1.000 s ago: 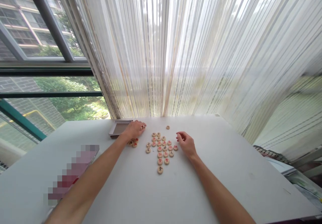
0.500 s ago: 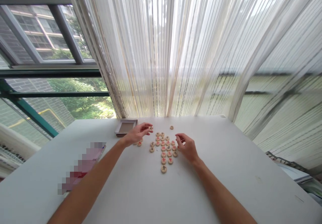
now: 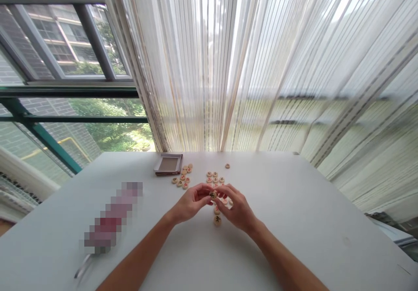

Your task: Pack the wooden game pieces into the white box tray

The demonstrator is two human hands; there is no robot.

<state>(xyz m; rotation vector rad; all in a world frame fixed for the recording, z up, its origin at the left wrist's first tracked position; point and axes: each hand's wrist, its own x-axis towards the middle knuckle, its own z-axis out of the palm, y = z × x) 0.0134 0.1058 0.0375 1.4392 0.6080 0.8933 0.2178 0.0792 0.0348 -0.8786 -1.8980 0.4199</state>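
Round wooden chess pieces with red or black characters lie on a white table [image 3: 294,221]. My left hand [image 3: 191,204] and my right hand [image 3: 237,208] meet over the middle cluster, fingers pinched together around one piece [image 3: 213,194] marked in black. Several more pieces [image 3: 215,177] lie just beyond my fingers, and one piece [image 3: 217,220] sits under my hands nearer to me. A second small group [image 3: 183,177] lies to the left, next to a shallow open box [image 3: 169,164]. A single piece [image 3: 227,166] sits apart at the far side.
A blurred-out long object [image 3: 112,214] lies on the table's left part. Striped sheer curtains [image 3: 261,64] hang right behind the table's far edge. A window with dark frames [image 3: 65,90] is at the left, showing trees and buildings.
My left hand left the spot by the box and came back toward me. Both hands have joined over the middle cluster and pinch one piece. The camera view shifted slightly.
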